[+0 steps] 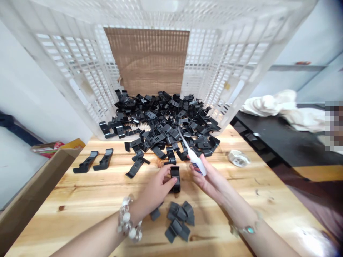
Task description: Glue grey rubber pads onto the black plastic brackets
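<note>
Between the thumb and fingers of my left hand (162,184) is a black plastic clip (175,175), kept just above or on the wooden table. My right hand (207,178) is closed round a small white glue bottle (197,165), whose long thin nozzle points up and away to the left, over the heap of black clips (160,117). Several small dark grey pads (178,216) lie on the table below my hands. One more grey pad (155,213) is partly hidden by my left wrist.
A white plastic crate (88,89) lies on its side, with cardboard (148,60) at its back and clips spilling out. Two black clips (87,162) lie at left. A tape roll (238,158) sits at right. An open cardboard box (40,189) stands beside the table's left edge.
</note>
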Tool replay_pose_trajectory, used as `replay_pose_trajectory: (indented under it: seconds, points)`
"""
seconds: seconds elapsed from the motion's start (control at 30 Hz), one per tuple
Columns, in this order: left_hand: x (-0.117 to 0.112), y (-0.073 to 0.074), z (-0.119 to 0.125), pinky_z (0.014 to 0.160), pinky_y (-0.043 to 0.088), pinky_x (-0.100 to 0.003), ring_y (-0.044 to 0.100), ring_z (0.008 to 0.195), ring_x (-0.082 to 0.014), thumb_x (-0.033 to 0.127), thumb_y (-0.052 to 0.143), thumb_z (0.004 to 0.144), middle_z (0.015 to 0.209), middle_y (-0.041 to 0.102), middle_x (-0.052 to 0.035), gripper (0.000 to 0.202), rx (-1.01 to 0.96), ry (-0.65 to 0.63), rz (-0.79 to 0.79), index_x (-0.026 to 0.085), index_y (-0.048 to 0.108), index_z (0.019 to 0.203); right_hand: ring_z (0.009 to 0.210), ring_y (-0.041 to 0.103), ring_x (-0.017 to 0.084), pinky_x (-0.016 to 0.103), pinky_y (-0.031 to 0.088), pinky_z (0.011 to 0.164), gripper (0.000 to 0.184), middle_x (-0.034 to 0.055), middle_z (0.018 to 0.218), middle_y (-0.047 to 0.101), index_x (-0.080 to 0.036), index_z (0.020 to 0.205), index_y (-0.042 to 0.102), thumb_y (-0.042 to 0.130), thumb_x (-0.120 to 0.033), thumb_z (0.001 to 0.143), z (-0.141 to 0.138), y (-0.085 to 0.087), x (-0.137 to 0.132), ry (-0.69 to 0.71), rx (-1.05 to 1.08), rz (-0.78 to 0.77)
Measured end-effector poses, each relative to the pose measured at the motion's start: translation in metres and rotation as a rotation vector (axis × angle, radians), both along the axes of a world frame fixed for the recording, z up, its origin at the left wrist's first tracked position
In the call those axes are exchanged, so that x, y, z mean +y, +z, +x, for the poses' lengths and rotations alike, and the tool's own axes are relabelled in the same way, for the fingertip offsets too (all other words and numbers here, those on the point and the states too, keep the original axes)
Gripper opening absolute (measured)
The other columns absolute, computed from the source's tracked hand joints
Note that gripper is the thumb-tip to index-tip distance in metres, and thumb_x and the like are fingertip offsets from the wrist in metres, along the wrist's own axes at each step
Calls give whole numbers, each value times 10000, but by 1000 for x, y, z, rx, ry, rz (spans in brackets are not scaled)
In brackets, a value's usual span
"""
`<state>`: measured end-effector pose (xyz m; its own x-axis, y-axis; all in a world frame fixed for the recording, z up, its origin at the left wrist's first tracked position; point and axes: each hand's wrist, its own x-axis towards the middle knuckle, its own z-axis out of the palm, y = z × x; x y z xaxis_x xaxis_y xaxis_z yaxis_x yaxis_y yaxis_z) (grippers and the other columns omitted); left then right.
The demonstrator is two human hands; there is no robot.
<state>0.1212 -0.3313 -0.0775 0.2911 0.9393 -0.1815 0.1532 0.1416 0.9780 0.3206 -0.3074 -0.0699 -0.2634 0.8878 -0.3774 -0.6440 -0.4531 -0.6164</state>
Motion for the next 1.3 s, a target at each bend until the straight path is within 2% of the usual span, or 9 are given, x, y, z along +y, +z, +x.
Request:
replay_pose_trajectory:
  seconds: [0.17, 0.33, 0.43, 0.53, 0.63, 0.73, 0.83, 1.1, 1.3]
  points:
    - [0, 0, 0, 1005, 478, -393, 637, 1117, -236, 253, 565, 899, 1243, 665, -110, 413, -36, -12, -20, 189, 518, 1303, 491, 341, 7, 89, 317, 372, 338, -12, 658, 545, -105, 791, 639, 895, -265, 641, 5, 1, 6, -71, 142, -35]
    - [-1, 1, -1, 1021, 472, -383, 612, 1172, -240, 250, 581, 893, 1296, 645, -106, 419, 8, 9, -9, 200, 535, 1306, 535, 395, 26, 108, 388, 416, 366, -46, 675, 536, -149, 721, 582, 886, -48, 545, 6, 11, 8, -267, 112, -18]
    - [-2, 3, -1, 1015, 477, -375, 613, 1176, -239, 241, 586, 887, 1316, 637, -102, 419, 3, 4, -11, 205, 549, 1303, 503, 348, 28, 122, 360, 390, 380, -63, 623, 506, -156, 684, 554, 897, -97, 533, 6, 16, 8, -338, 0, 22]
    - [-2, 4, -1, 1002, 486, -372, 629, 1145, -231, 243, 580, 891, 1280, 658, -96, 416, -41, -12, -25, 209, 551, 1304, 465, 294, 19, 127, 324, 387, 397, -87, 540, 420, -157, 641, 506, 894, -228, 593, 5, 16, 5, -462, -176, 191]
    - [-2, 3, -1, 1010, 479, -372, 631, 1139, -226, 242, 582, 890, 1245, 674, -94, 415, -35, -4, -34, 206, 553, 1302, 463, 338, 25, 129, 317, 398, 385, -78, 554, 458, -163, 700, 515, 862, -323, 647, 3, 14, -1, -644, -354, 356]
    - [-1, 2, -1, 1019, 471, -375, 625, 1150, -230, 239, 587, 883, 1243, 673, -96, 417, -22, 9, -36, 203, 555, 1297, 440, 369, 46, 144, 311, 387, 359, -84, 540, 474, -192, 788, 529, 822, -369, 678, 3, 14, -5, -739, -418, 435]
    - [-1, -1, -1, 1010, 476, -371, 626, 1149, -227, 243, 573, 891, 1249, 670, -91, 407, -33, -4, -37, 211, 550, 1297, 397, 326, 46, 152, 274, 370, 330, -103, 491, 430, -206, 794, 518, 795, -351, 690, 4, 16, -5, -742, -412, 460]
    - [-1, -4, -2, 1003, 478, -370, 612, 1165, -230, 268, 552, 911, 1256, 659, -87, 400, -11, -17, -17, 220, 527, 1308, 382, 242, 29, 151, 204, 367, 312, -118, 463, 361, -201, 765, 501, 780, -324, 703, 6, 15, 0, -640, -346, 350]
    - [-3, -3, -3, 1001, 471, -393, 602, 1165, -244, 293, 549, 914, 1225, 655, -92, 413, -3, -24, -26, 225, 506, 1319, 412, 305, 32, 141, 266, 388, 332, -108, 517, 404, -206, 821, 535, 799, -357, 688, 3, 17, -5, -642, -429, 340]
